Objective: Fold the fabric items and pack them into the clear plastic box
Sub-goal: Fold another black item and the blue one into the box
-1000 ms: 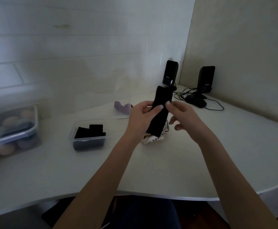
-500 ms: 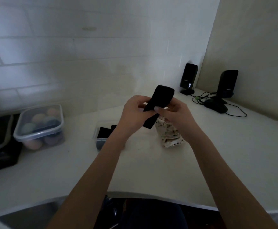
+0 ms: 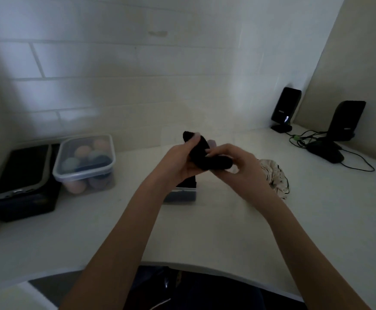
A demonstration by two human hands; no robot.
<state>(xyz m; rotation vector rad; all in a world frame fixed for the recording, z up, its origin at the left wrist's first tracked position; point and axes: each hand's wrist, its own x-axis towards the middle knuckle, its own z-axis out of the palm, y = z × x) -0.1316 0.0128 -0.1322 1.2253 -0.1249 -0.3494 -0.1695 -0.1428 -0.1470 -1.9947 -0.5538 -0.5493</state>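
While both forearms reached over the white desk, the left hand and right hand gripped a black cloth, fingers curled, before a tiled wall.

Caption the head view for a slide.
Both hands, left hand and right hand, fold a black fabric piece above the clear plastic box on the white desk.

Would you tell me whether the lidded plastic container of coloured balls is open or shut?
Shut: the lidded plastic container has its clear lid seated flat on the rim, over the balls.
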